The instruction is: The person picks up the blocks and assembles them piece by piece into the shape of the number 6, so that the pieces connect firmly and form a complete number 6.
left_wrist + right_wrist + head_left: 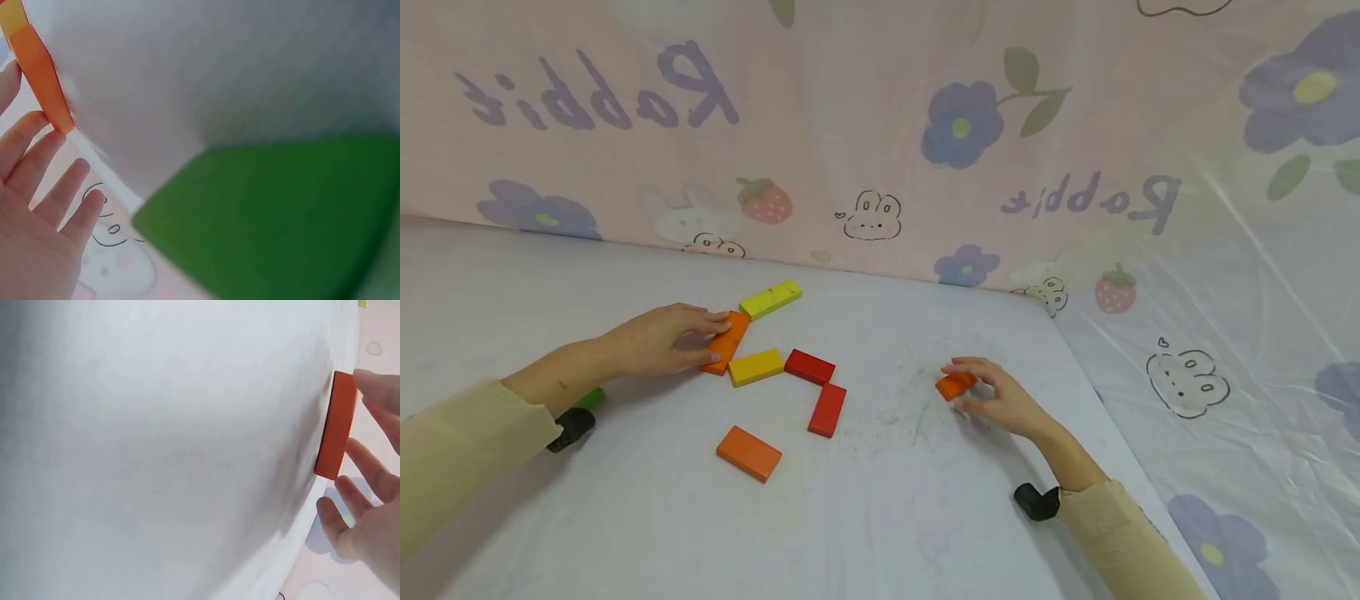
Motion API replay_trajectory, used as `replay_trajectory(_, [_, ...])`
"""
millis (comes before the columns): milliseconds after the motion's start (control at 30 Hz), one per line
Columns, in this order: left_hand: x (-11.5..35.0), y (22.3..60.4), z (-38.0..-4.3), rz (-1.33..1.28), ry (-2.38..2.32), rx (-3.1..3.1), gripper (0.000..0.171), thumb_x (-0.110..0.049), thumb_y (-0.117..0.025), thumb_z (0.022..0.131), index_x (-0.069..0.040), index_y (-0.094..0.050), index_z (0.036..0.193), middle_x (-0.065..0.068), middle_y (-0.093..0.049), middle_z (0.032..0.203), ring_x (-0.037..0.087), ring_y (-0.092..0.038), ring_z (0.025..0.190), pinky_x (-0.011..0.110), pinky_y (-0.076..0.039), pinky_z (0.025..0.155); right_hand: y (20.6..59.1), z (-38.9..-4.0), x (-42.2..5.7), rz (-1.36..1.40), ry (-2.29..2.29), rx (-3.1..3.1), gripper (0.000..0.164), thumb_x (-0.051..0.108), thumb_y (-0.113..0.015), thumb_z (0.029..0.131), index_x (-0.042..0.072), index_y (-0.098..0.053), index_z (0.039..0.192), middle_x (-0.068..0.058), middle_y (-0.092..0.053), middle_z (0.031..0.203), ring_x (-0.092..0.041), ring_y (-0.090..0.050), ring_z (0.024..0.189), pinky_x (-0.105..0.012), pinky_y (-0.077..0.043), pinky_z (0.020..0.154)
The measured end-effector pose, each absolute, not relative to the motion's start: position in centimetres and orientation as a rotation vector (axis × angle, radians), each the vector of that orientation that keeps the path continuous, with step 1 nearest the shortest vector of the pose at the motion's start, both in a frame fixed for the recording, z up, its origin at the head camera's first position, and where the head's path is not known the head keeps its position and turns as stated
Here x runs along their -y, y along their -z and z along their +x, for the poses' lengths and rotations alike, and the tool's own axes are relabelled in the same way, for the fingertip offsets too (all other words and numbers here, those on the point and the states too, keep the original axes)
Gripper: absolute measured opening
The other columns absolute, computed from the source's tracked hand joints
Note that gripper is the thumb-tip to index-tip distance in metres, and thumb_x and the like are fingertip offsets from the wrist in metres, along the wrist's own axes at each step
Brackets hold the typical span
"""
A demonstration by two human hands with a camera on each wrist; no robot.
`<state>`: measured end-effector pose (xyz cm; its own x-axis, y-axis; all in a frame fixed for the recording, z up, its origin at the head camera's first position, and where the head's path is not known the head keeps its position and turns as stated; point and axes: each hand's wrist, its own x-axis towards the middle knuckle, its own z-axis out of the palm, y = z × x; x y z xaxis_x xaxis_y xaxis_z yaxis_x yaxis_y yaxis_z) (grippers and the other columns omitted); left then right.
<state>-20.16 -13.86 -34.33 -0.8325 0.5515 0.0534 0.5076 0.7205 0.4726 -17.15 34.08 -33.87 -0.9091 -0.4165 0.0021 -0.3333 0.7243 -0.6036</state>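
Orange block [728,343] sits between the thumb and fingertips of the left hand [658,340], pinched near its ends, with a lime-yellow block [771,299] just beyond those fingertips, a deeper yellow block [757,367] just right of the thumb, and a dark red block [809,367] and a brighter red block [827,410] farther right. Well right of these, the right hand [996,400] pinches a second orange block [956,385] between thumb and fingers. Nearer the wearer than the left fingers lies a third orange block [749,454], while a green block [591,399] shows partly hidden behind them, by the wrist.
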Motion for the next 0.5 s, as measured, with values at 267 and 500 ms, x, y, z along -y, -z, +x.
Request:
replay_trajectory(267, [13.86, 34.32, -20.15, 0.849, -0.728, -2.828, 0.048, -0.024, -0.067, 0.089, -0.003, -0.058, 0.130, 0.017, -0.049, 0.142, 0.044, -0.040, 0.131, 0.063, -0.033, 0.106, 33.98, -17.60, -34.20, -0.587, 0.898, -2.819, 0.041, 0.004, -0.067, 0.086, 0.003, -0.060, 0.126, -0.021, -0.051, 0.135, -0.041, -0.045, 0.124, -0.062, -0.038, 0.101])
replay_trajectory(500, [13.90, 34.28, -20.22, 0.856, -0.725, -2.828, 0.048, -0.024, -0.067, 0.089, -0.003, -0.058, 0.131, 0.017, -0.049, 0.143, 0.043, -0.041, 0.131, 0.062, -0.033, 0.106, 34.26, -17.94, -34.17, -0.560, 0.890, -2.843, 0.037, -0.002, -0.067, 0.084, 0.003, -0.064, 0.121, -0.019, -0.056, 0.127, -0.038, -0.050, 0.117, -0.057, -0.042, 0.098])
